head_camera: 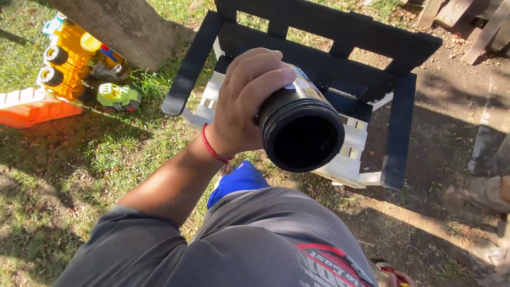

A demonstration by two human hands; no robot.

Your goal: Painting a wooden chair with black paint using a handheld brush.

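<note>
My left hand (241, 101) is wrapped around a black spray can (301, 127), holding it in the air with its round base turned toward the camera. A red string bracelet (212, 150) sits on that wrist. Behind and below the can stands a small wooden chair (396, 133) with black back, arms and legs and white seat slats (350, 151). The can hovers over the seat's front left. At the bottom edge a sliver of what may be my right hand (396, 278) shows beside a small reddish object; its grip is unclear.
A tree trunk (125, 26) rises at the back left, with a yellow toy truck (71, 56), a green toy car (119, 96) and an orange plastic piece (32, 109) on the grass. Wooden planks (467, 18) lie at the back right, stones (491, 191) at the right. A blue object (239, 180) lies by my body.
</note>
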